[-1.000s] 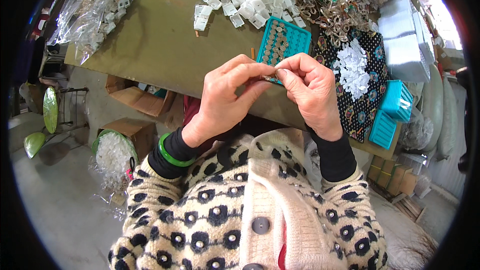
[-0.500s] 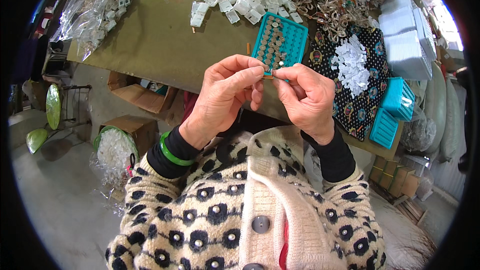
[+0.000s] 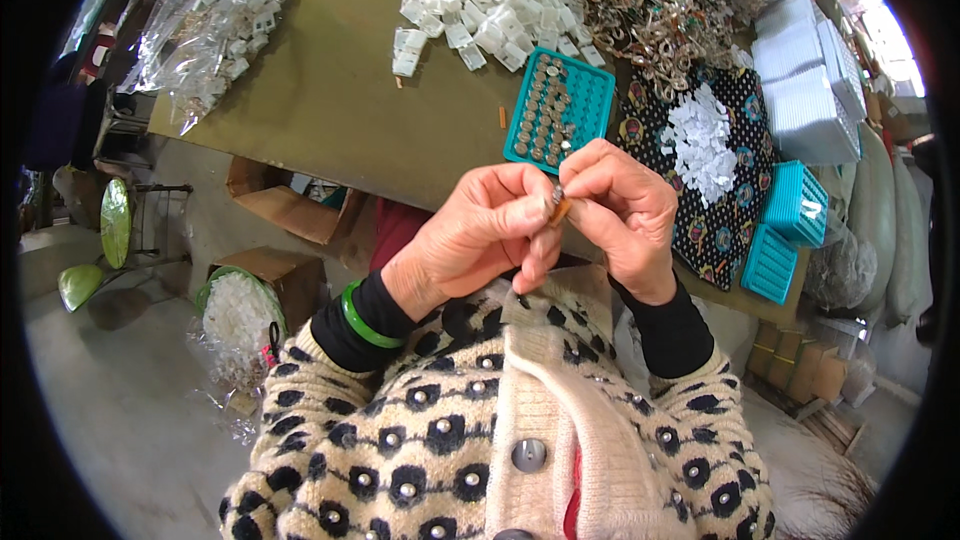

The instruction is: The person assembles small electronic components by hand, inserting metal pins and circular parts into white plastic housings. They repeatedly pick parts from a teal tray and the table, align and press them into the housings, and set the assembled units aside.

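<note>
Between my two hands, held close in front of my chest, is a small silver-and-orange piece (image 3: 559,206); its exact kind is too small to tell. My left hand (image 3: 465,230) pinches it between thumb and forefinger, with the other fingers curled below. From the other side the thumb and forefinger of my right hand (image 3: 630,215) grip the same piece. Just beyond my fingertips lies a teal tray (image 3: 597,90) with rows of small dimples. Round silver discs like button cells (image 3: 543,110) fill its left rows. A small orange strip (image 3: 502,117) lies left of the tray.
White plastic cases (image 3: 480,0) are heaped behind the tray, beside tangled clear strap-like pieces (image 3: 665,0). White slips (image 3: 703,145) lie on a patterned black cloth (image 3: 690,230). Stacked teal trays (image 3: 795,205) stand at right, a clear bag of parts (image 3: 215,30) at far left.
Both hands have drawn back from the tray's near edge toward my chest, bringing the small piece with them. The silver and orange parts now show between the fingertips.
</note>
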`<state>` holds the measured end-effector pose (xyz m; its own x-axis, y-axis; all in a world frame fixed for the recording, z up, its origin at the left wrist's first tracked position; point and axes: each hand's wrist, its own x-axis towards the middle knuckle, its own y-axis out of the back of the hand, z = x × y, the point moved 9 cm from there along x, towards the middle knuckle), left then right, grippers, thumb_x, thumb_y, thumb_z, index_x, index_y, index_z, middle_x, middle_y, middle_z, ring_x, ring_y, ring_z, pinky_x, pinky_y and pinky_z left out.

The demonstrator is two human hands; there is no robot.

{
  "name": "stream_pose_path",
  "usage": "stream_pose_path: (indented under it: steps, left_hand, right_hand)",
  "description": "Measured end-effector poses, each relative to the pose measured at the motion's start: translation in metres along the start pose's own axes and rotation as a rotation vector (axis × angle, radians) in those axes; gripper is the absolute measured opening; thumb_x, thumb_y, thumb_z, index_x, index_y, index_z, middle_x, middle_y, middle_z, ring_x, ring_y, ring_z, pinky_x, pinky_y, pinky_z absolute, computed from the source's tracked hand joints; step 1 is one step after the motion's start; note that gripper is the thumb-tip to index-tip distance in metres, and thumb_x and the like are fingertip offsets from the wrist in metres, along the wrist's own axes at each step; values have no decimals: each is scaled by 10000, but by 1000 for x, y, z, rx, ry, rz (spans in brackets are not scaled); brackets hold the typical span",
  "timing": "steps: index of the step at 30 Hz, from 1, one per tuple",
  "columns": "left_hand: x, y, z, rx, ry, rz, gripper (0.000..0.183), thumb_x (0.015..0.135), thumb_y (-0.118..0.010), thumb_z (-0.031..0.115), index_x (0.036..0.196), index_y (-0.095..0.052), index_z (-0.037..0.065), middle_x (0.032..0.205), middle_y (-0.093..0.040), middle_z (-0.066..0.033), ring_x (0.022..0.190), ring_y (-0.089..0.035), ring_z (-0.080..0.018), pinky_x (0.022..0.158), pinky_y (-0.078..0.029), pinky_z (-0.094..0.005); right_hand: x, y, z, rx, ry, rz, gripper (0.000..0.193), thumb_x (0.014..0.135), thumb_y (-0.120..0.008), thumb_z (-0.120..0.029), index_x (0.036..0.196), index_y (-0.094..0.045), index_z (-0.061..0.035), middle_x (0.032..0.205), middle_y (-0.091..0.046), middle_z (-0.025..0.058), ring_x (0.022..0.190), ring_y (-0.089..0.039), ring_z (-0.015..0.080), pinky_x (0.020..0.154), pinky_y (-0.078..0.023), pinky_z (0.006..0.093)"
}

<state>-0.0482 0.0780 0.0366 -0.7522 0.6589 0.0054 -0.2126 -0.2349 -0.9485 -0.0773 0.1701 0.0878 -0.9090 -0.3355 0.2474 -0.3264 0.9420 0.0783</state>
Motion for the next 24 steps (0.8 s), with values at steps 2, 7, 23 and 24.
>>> stream_pose_path:
  steps: [2, 7, 23, 24]
  left_hand:
    - [-2, -5, 1, 20, 9, -42, 168, 956, -637, 179, 934, -560, 31, 697, -573, -84, 536, -567, -192, 465, -458, -298]
    - [-6, -6, 11, -28, -55, -91, 191, 956, -642, 236, 978, -568, 61, 640, -472, -21, 488, -481, -168, 418, -384, -285]
    - [0, 35, 189, 2182, -673, 824, 284, 772, -775, 201, 945, -664, 4, 788, -591, -81, 689, -587, -230, 663, -492, -363]
    - [7, 45, 190, 2269, -579, 847, 296, 754, -781, 213, 943, -671, 12, 807, -585, -92, 708, -587, -261, 683, -493, -387]
  right_hand:
    - [0, -1, 6, 215, -80, 2, 65, 781, -602, 77, 791, -620, 15, 835, -579, 53, 665, -503, 84, 580, -393, 210]
    - [-5, -16, 25, 384, -417, -57, 93, 780, -557, 67, 708, -543, 11, 917, -594, 62, 649, -503, 93, 585, -417, 225]
    - [-1, -31, 27, 147, -341, 47, 106, 915, -621, 34, 1012, -588, 6, 965, -627, 82, 750, -609, 114, 691, -503, 239]
    - [-1, -32, 31, 176, -383, 46, 106, 916, -621, 30, 1014, -589, 7, 956, -628, 81, 746, -608, 115, 695, -504, 241]
